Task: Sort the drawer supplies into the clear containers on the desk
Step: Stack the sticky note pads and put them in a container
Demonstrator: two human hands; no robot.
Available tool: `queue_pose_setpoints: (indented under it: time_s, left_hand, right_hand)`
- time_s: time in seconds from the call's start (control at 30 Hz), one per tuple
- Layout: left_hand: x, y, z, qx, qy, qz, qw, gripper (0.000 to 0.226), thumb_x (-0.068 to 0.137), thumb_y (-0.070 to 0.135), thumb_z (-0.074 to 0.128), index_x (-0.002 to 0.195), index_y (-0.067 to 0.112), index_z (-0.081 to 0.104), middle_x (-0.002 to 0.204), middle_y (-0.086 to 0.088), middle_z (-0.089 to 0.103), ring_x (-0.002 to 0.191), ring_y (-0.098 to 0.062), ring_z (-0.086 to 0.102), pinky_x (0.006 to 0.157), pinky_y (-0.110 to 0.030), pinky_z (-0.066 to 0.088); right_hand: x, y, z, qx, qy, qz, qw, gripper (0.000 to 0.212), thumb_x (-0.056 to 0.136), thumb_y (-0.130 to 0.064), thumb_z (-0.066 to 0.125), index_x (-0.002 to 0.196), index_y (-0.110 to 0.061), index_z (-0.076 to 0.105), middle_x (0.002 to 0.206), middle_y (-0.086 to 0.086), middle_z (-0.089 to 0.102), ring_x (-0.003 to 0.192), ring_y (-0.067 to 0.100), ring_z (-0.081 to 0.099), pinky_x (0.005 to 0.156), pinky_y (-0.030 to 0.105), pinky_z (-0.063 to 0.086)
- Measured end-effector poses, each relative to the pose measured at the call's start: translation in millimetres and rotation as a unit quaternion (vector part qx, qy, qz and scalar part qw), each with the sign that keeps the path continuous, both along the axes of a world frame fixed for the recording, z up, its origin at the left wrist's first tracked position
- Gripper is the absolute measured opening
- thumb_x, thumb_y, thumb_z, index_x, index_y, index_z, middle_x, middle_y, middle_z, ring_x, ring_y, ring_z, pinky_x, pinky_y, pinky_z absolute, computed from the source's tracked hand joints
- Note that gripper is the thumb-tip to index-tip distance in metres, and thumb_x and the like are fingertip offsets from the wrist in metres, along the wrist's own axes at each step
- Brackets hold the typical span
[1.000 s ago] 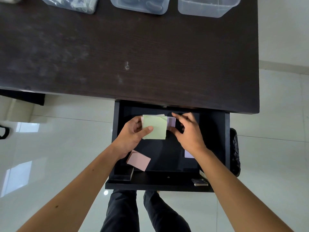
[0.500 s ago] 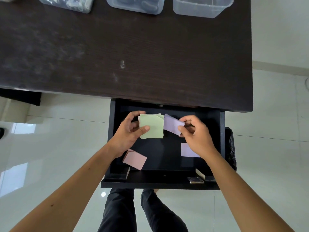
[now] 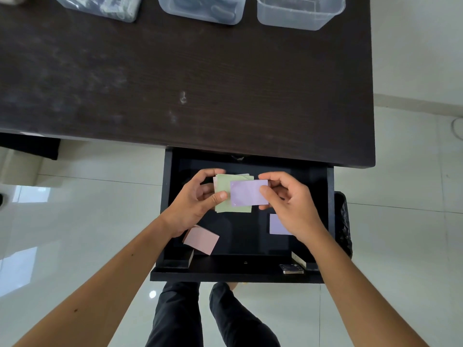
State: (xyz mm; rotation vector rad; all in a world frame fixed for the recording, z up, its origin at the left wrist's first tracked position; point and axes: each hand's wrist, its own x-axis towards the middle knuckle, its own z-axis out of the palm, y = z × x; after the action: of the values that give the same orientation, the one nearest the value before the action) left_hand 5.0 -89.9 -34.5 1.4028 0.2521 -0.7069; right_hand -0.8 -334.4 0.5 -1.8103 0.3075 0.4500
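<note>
A green note stack is gripped by the left hand over the open drawer; a purple pad is pinched by the right hand. Pink pad and second purple pad remain inside. The rightmost clear container appears unfilled.

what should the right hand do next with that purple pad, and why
Probably lay the purple pad onto the green stack that the left hand holds: the right hand pinches it overlapping the stack already, and more pads remain in the drawer.

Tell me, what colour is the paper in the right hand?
Light purple. The paper in the right hand shows best in the head view.
</note>
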Motion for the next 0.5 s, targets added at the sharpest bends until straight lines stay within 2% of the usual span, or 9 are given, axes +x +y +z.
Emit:
queue_pose_setpoints:
  time_s: [0.13, 0.27, 0.4, 0.5]
  left_hand:
    - [-0.5, -2.3, 3.2, -0.012, 0.000, -0.005, 1.000, 0.064, 0.088, 0.028, 0.074, 0.145, 0.020, 0.047, 0.124, -0.009, 0.076, 0.115, -0.027, 0.073, 0.090, -0.030, 0.061]
    - [-2.3, -3.1, 3.8, -0.024, 0.014, -0.001, 1.000, 0.087, 0.074, 0.054, 0.088, 0.145, 0.024, 0.048, 0.126, -0.010, 0.074, 0.114, -0.025, 0.073, 0.090, -0.029, 0.060]
    - [-3.6, -7.1, 2.1, -0.015, 0.012, 0.012, 1.000, 0.070, 0.081, 0.025, 0.085, 0.142, 0.021, 0.050, 0.122, -0.010, 0.076, 0.111, -0.025, 0.074, 0.089, -0.030, 0.062]
    - [-4.3, -5.5, -0.1, -0.008, 0.011, 0.019, 1.000, 0.069, 0.079, 0.024, 0.083, 0.140, 0.022, 0.052, 0.122, -0.010, 0.076, 0.109, -0.024, 0.075, 0.090, -0.033, 0.062]
  right_hand:
    - [-2.9, 16.9, -5.0, -0.036, -0.026, -0.011, 0.999, 0.022, 0.097, -0.014, 0.076, 0.118, -0.020, 0.071, 0.102, -0.002, 0.072, 0.094, 0.019, 0.074, 0.070, 0.035, 0.067]
    - [-4.9, 25.6, -7.6, -0.064, -0.042, -0.032, 0.997, 0.023, 0.093, -0.018, 0.081, 0.113, -0.023, 0.072, 0.096, -0.004, 0.073, 0.089, 0.018, 0.072, 0.072, 0.038, 0.067]
    - [-4.8, 21.8, -6.7, -0.066, -0.052, -0.009, 0.996, 0.021, 0.093, -0.019, 0.080, 0.113, -0.022, 0.073, 0.094, -0.006, 0.073, 0.086, 0.016, 0.071, 0.076, 0.036, 0.065]
    - [-4.7, 6.6, -8.6, -0.055, -0.032, 0.007, 0.998, 0.017, 0.096, -0.022, 0.077, 0.113, -0.022, 0.074, 0.097, -0.007, 0.073, 0.088, 0.011, 0.071, 0.079, 0.030, 0.063]
